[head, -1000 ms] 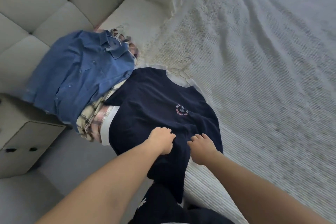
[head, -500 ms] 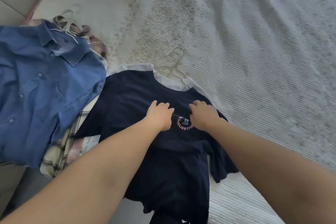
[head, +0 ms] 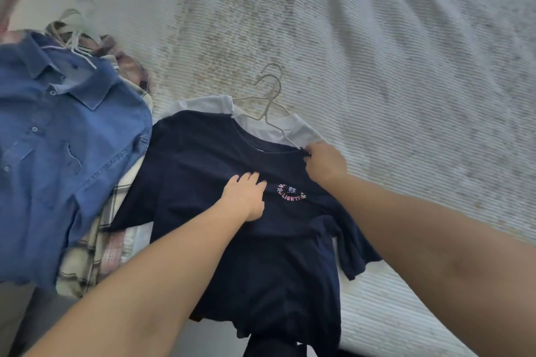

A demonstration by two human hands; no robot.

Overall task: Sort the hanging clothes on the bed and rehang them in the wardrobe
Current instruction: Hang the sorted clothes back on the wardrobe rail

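On ribbed white bedspread (head: 406,95), soft navy T-shirt (head: 203,182), thin wire hangers (head: 271,98).

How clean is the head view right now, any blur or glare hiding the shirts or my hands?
Head view: even, soft daylight and no glare; slight motion blur softens the denim shirt and hangers at far left. The navy T-shirt reads very dark, its folds hard to see, though its chest print is partly legible. Left hand and right hand are fairly sharp. Wide-angle distortion bends the bedspread ribs.
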